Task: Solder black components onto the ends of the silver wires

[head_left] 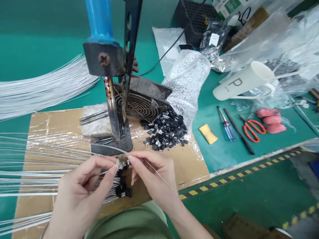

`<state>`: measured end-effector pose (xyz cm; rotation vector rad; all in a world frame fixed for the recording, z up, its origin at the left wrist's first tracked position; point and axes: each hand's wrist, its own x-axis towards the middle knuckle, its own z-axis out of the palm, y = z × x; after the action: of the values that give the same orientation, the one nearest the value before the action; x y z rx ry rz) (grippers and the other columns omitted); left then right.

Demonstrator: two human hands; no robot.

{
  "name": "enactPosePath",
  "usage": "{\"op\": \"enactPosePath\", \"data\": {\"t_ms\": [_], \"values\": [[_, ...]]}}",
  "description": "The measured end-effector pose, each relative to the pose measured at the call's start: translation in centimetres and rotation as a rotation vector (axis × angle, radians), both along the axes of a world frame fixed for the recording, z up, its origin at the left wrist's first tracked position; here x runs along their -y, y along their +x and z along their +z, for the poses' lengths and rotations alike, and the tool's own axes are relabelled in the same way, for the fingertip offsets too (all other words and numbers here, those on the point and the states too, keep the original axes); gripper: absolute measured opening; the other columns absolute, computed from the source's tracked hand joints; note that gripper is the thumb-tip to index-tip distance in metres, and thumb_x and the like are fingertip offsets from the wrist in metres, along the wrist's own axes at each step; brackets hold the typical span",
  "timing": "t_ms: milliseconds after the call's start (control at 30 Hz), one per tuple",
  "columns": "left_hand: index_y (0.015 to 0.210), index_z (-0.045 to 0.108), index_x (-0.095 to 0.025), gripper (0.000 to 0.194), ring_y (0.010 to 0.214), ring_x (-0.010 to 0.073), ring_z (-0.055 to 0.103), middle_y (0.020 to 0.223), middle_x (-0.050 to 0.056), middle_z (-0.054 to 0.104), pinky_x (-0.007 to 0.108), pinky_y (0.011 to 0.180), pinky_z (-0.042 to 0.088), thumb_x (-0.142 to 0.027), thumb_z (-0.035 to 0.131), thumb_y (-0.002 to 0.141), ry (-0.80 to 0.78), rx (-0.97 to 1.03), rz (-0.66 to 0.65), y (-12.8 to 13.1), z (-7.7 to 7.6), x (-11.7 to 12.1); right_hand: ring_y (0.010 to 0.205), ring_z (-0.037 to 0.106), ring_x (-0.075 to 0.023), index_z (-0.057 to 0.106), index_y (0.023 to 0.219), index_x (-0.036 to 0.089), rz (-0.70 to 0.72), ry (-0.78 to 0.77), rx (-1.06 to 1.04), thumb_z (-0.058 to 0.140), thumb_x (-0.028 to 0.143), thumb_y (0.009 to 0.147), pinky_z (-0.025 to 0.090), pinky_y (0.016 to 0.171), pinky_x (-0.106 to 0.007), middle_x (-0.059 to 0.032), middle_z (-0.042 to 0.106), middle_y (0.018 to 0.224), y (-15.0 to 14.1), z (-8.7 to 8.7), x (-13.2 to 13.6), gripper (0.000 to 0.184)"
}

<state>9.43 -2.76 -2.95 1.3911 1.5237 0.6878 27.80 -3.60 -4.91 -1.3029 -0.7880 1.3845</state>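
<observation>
We pinch a small black connector (128, 162) between our right fingertips (130, 157). Our left hand (87, 186) is pinched nearly closed beside it.

Even, fairly bright light; glare on plastic wrap; soft blur at fingers (116, 163); edges stretched, smeary.

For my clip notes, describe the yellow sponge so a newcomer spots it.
Find the white mug on the green table. Below and left of it lies the small sponge, left of the screwdriver: the only flat yellow pad there.
</observation>
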Motion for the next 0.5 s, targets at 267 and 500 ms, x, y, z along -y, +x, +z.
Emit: {"op": "enactPosePath", "data": {"t_ms": [267, 500], "values": [[0.087, 0.079, -0.024, 0.014, 0.071, 0.0143, 0.079, 0.088, 0.001, 0.083, 0.014, 0.067, 0.064, -0.036, 0.077, 0.092, -0.005, 0.080, -0.019, 0.50, 0.40, -0.38, 0.050, 0.061, -0.0080, 0.090, 0.092, 0.024, 0.023, 0.054, 0.014, 0.079, 0.023, 0.094, 0.051, 0.047, -0.018, 0.0009, 0.072, 0.073, -0.64, -0.04, 0.29, 0.011], [0.086, 0.079, -0.023, 0.015, 0.072, 0.0140, 0.079, 0.091, 0.003, 0.083, 0.013, 0.066, 0.063, -0.037, 0.079, 0.091, -0.026, 0.095, 0.012, 0.72, 0.36, -0.36, 0.055, 0.062, -0.0106, 0.090, 0.100, 0.027, 0.043, 0.160, 0.125, 0.077, 0.017, 0.097, 0.051, 0.051, -0.022, 0.0006, 0.072, 0.075, -0.61, -0.38, 0.57, 0.017]]}}
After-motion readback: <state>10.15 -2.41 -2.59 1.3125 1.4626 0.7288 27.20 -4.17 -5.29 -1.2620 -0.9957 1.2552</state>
